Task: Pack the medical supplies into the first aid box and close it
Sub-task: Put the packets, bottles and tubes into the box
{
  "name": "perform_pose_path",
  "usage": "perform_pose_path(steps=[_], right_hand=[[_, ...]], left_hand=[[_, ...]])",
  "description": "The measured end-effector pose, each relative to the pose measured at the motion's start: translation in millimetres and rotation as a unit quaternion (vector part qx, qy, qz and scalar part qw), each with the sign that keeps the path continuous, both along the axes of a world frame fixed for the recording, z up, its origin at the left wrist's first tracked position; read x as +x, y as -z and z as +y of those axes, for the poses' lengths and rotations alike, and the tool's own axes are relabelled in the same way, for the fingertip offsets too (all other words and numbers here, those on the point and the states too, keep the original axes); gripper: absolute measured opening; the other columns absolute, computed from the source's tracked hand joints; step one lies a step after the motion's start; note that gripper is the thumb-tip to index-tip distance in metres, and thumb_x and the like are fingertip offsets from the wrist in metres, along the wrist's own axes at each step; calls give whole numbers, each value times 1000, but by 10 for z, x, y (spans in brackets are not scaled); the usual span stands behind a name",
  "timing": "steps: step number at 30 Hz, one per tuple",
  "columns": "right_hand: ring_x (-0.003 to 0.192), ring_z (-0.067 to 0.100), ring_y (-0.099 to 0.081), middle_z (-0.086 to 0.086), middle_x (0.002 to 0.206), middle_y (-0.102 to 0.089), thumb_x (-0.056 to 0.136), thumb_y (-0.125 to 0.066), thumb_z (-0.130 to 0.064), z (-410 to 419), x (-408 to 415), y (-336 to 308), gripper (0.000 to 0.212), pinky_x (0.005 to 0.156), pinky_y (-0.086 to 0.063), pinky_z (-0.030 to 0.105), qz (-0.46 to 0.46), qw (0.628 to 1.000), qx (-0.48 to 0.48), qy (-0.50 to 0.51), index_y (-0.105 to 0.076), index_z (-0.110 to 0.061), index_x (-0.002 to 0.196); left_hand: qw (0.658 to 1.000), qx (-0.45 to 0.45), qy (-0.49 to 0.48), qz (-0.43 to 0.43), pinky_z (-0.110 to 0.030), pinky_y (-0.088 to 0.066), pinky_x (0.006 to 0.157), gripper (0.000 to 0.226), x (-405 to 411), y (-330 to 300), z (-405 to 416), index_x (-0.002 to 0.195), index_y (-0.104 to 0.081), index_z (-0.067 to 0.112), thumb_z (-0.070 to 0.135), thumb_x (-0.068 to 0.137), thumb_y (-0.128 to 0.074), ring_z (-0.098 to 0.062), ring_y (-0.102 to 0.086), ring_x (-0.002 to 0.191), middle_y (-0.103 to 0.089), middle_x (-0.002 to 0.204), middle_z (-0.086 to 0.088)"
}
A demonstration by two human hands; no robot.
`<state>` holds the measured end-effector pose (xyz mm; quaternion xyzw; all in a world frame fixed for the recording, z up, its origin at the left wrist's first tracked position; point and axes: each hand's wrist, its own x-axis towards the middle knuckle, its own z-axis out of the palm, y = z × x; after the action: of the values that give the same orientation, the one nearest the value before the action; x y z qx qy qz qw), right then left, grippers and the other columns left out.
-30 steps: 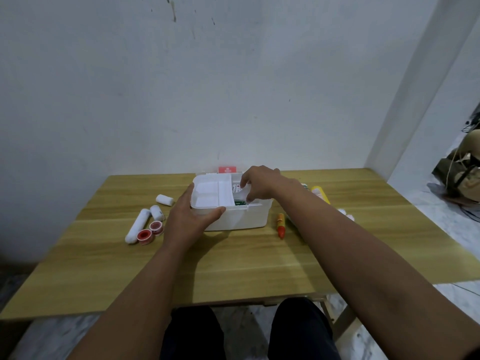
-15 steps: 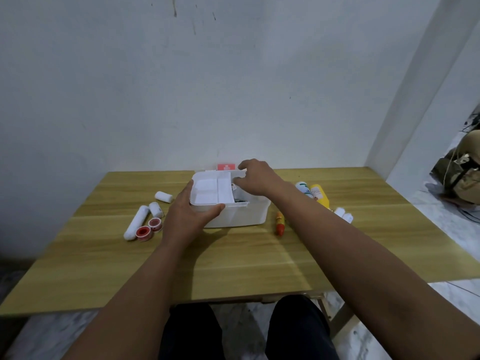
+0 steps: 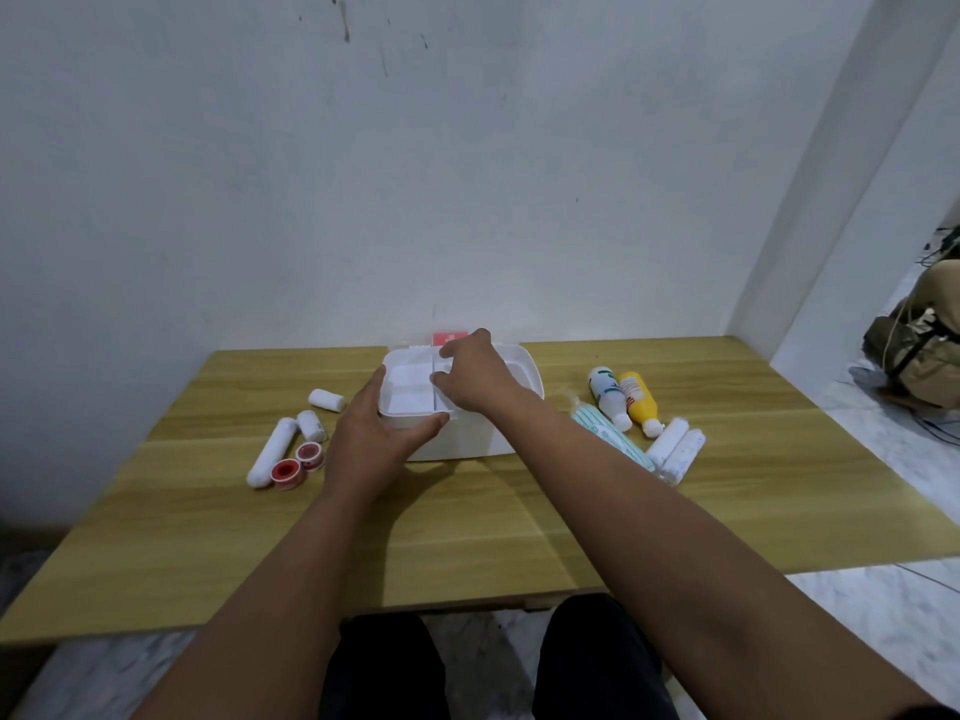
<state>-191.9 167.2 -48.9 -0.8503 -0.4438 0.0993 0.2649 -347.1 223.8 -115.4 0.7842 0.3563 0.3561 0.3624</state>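
- While most of the supplies are still lying out on the wooden table (image 3: 467, 517), the packing is looking only partly done.
- The white first aid box (image 3: 511, 402) is sitting at the table's middle, near the wall, with a divided inner tray (image 3: 410, 389) resting across its left part.
- The left hand (image 3: 382, 439) is gripping the tray's near-left corner, thumb along the front edge.
- The right hand (image 3: 470, 376) is pinching at the tray's right edge, fingers curled and narrow; what lies beneath it is hidden.
- Left of the box, white gauze rolls (image 3: 272, 452) and two red tape spools (image 3: 296, 465) are waiting.
- Right of it, a white bottle (image 3: 609, 397), a yellow bottle (image 3: 638, 400), a packet of face masks (image 3: 613, 441) and more bandage rolls (image 3: 675, 449) are waiting too.
- The box is standing uncovered; I cannot make out a lid, so closing seems a long way off.
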Motion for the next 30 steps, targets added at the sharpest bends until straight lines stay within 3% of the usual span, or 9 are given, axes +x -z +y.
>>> perform_pose_path(steps=[7, 11, 15, 17, 19, 24, 30], right_hand=[[119, 33, -64, 14, 149, -41, 98, -67, -29, -29, 9, -20, 47, 107, -46, 36, -13, 1000, 4, -14, -59, -8, 140], [118, 22, -67, 6, 136, -66, 96, -69, -28, -188, 167, -173, 36, 105, -50, 35, 5, 994, 105, 2, -71, -11, 128], [103, 18, -71, 3, 120, -75, 96, -63, -21, -487, 493, -313, 28, 99, -53, 32, -36, 977, 196, 73, -75, -14, 120], [108, 22, -70, 2, 120, -75, 94, -61, -21, -653, 711, -318, 30, 98, -53, 34, -65, 979, 157, 114, -74, -17, 121], [110, 26, -68, 2, 119, -74, 91, -60, -21, -834, 956, -277, 32, 95, -55, 38, -84, 981, 59, 164, -73, -20, 121], [87, 28, -66, 7, 98, -70, 84, -67, -18, -1234, 1262, -101, 8, 78, -57, 36, -109, 958, -159, 213, -59, -14, 85], [85, 27, -56, 4, 91, -54, 92, -61, -24, -1280, 1227, 59, 16, 69, -46, 34, -143, 953, -187, 192, -49, -14, 96]], left_hand=[[1000, -3, 6, 3, -43, -51, 101, 111, -11, -22, -20, 155, -36, 34, 73, 62, -80, -16, -49, 134, -50, 152, 9], [1000, -9, 17, -4, -43, -52, 99, 104, -22, -32, -12, 154, -36, 36, 65, 65, -83, -14, -49, 130, -51, 150, 10], [1000, -4, 22, -11, -41, -51, 96, 100, -20, -26, -24, 154, -36, 36, 59, 70, -85, -17, -49, 131, -52, 149, 8], [1000, -3, 20, -14, -41, -51, 97, 99, -17, -17, -24, 154, -37, 35, 57, 71, -85, -18, -49, 132, -52, 149, 7], [1000, -3, 19, -12, -43, -51, 99, 100, -17, -16, -18, 154, -37, 36, 60, 69, -84, -18, -49, 133, -52, 150, 7], [1000, -2, 16, -12, -42, -50, 99, 100, -14, -18, -21, 154, -37, 37, 59, 70, -84, -19, -49, 134, -51, 150, 7], [1000, -4, 20, -12, -44, -52, 99, 98, -20, -31, -25, 153, -37, 38, 59, 70, -84, -19, -49, 133, -52, 149, 8]])
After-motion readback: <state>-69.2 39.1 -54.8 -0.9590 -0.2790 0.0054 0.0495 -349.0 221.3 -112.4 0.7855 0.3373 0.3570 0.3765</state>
